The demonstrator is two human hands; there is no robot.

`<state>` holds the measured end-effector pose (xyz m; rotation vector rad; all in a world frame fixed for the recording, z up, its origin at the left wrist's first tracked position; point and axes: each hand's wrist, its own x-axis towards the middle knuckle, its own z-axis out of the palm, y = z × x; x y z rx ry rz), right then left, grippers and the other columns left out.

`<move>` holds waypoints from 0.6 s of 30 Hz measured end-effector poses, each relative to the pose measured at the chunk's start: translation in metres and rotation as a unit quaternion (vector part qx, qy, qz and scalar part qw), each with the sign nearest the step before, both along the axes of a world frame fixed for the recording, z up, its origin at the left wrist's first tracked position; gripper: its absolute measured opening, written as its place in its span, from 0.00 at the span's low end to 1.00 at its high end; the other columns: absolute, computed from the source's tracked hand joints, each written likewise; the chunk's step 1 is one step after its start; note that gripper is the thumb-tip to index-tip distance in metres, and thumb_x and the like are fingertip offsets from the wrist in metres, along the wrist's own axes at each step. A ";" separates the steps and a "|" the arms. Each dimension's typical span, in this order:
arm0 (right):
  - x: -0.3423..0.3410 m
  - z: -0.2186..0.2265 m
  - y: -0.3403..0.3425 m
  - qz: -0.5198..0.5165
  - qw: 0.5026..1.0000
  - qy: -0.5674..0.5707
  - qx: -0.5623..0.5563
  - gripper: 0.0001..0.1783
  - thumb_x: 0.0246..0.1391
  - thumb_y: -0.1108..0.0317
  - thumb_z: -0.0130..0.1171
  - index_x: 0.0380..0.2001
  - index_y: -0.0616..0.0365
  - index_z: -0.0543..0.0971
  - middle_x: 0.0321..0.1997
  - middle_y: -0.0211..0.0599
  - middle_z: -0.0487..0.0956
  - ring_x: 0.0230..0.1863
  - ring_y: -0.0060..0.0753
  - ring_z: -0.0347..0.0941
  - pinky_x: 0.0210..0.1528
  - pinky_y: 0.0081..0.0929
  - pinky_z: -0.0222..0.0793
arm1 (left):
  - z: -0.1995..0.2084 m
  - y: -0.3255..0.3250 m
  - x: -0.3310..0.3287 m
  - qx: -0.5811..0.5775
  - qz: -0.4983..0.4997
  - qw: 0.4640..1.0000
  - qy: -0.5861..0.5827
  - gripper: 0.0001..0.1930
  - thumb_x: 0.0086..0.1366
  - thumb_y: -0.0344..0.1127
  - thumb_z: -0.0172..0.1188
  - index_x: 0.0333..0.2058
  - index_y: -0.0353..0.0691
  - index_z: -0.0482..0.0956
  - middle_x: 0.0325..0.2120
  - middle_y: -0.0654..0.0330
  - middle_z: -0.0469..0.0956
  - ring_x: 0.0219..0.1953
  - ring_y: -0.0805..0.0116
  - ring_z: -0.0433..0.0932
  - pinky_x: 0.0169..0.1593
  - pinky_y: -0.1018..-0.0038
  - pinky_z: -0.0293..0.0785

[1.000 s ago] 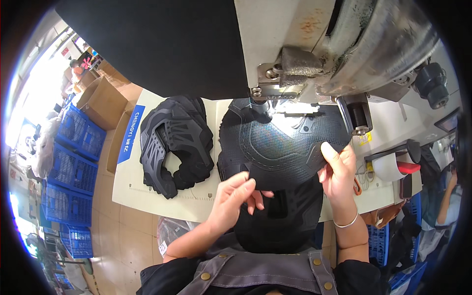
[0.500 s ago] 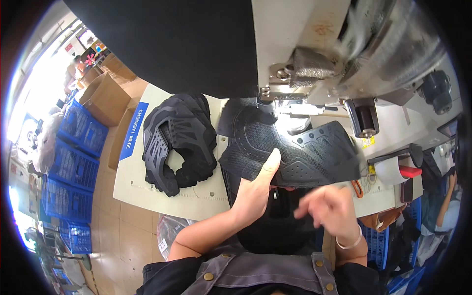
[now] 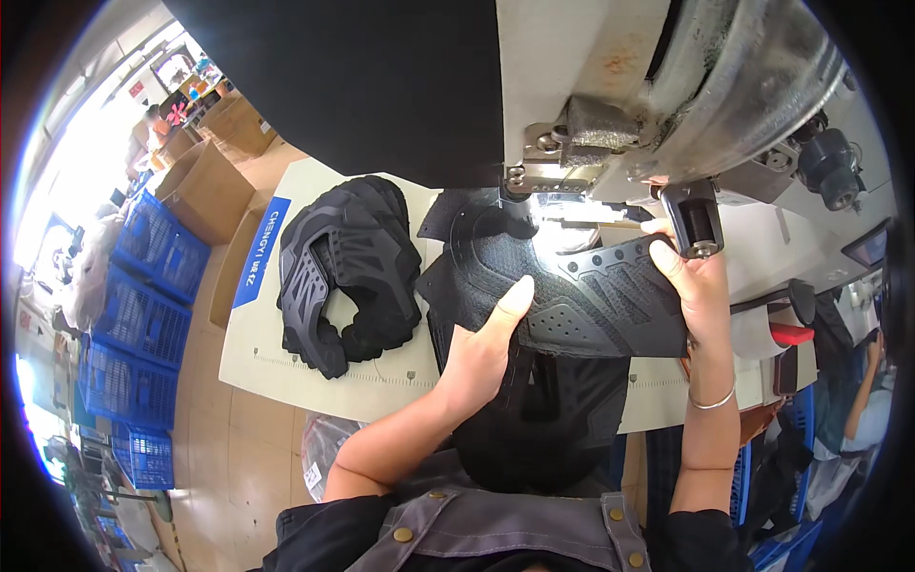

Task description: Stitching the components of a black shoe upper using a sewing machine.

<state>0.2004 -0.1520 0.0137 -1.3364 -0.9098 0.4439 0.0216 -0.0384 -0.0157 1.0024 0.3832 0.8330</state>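
A black shoe upper (image 3: 591,307) with a textured mesh surface, punched holes and raised strips lies under the sewing machine head (image 3: 562,105). My left hand (image 3: 484,360) grips its near edge, thumb pressed on top and fingers hidden beneath. My right hand (image 3: 701,286) pinches the upper's right end, thumb on top, close beside the black metal cylinder of the machine. The machine's lamp lights the upper's far edge, where the needle area is hard to make out. More black shoe uppers (image 3: 562,419) hang over the table's front edge, below the one I hold.
On the left of the pale machine table (image 3: 381,400) is a stack of curved black shoe uppers (image 3: 367,253). Blue crates (image 3: 143,286) and cardboard boxes (image 3: 202,191) stand on the floor at left. A red-ended object (image 3: 791,334) lies at right; another person's arm (image 3: 867,386) shows beyond.
My right hand has moved up and right from near the upper's lower edge and taken hold of its right end. My left hand keeps its grip, shifted slightly left.
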 end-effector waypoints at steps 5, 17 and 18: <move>-0.004 0.005 0.003 -0.016 1.000 -0.002 0.014 0.09 0.49 0.76 0.52 0.36 0.64 0.74 0.29 0.25 0.74 0.29 0.09 0.65 0.34 0.08 0.60 | -0.006 0.007 -0.003 0.122 0.011 0.992 -0.004 0.11 0.61 0.31 0.50 0.41 0.33 0.72 0.39 0.64 0.73 0.41 0.74 0.70 0.47 0.77 0.65; -0.003 0.001 0.012 -0.047 0.999 0.003 -0.002 0.08 0.50 0.75 0.52 0.35 0.62 0.74 0.25 0.22 0.72 0.26 0.08 0.63 0.31 0.08 0.58 | 0.000 0.021 0.001 0.225 0.021 0.973 0.046 0.11 0.61 0.28 0.48 0.42 0.31 0.72 0.39 0.62 0.73 0.43 0.74 0.70 0.49 0.77 0.63; -0.004 0.000 0.011 -0.045 0.999 0.001 0.008 0.08 0.50 0.75 0.52 0.35 0.61 0.74 0.25 0.22 0.73 0.26 0.08 0.63 0.30 0.08 0.58 | 0.000 0.023 0.001 0.225 0.018 0.973 0.045 0.11 0.61 0.28 0.48 0.42 0.31 0.72 0.39 0.62 0.73 0.43 0.74 0.70 0.49 0.77 0.63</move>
